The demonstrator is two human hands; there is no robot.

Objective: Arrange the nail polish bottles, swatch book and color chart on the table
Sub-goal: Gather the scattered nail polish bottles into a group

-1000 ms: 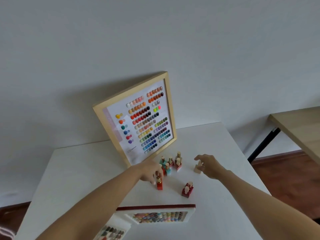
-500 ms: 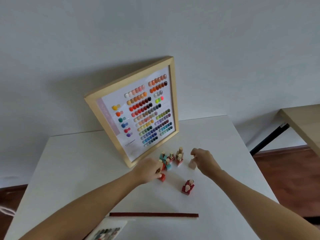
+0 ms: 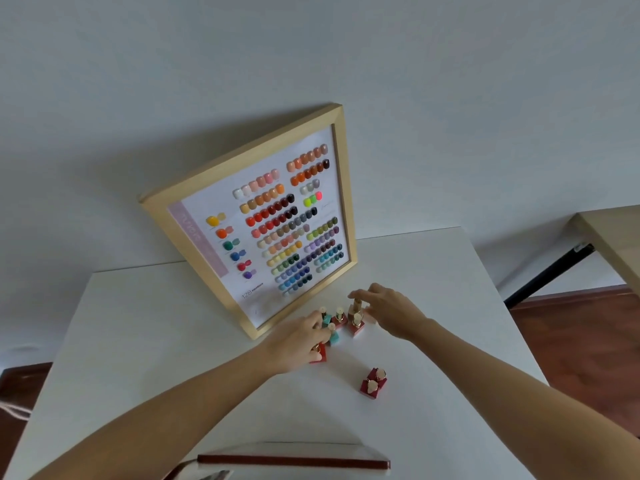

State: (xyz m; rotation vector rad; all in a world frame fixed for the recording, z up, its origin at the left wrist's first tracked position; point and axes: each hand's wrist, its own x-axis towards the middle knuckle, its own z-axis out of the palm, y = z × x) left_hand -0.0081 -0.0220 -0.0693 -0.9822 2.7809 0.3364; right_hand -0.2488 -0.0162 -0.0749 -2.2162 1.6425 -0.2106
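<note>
Your left hand (image 3: 294, 342) has its fingers curled round a red nail polish bottle (image 3: 320, 353) on the white bench (image 3: 138, 341). Your right hand (image 3: 389, 311) hovers spread, holding nothing, over the beige bottle (image 3: 356, 306). The framed color chart (image 3: 263, 223), marked "128", leans against the grey wall (image 3: 311, 57). The swatch book (image 3: 294, 462) lies at the near edge.

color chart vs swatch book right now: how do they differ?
The color chart stands tilted in a light wood frame at the table's far side; the swatch book lies flat at the near edge. The color chart's swatch rows face the camera; the swatch book shows mostly a dark red edge. Both rest on the table.
</note>
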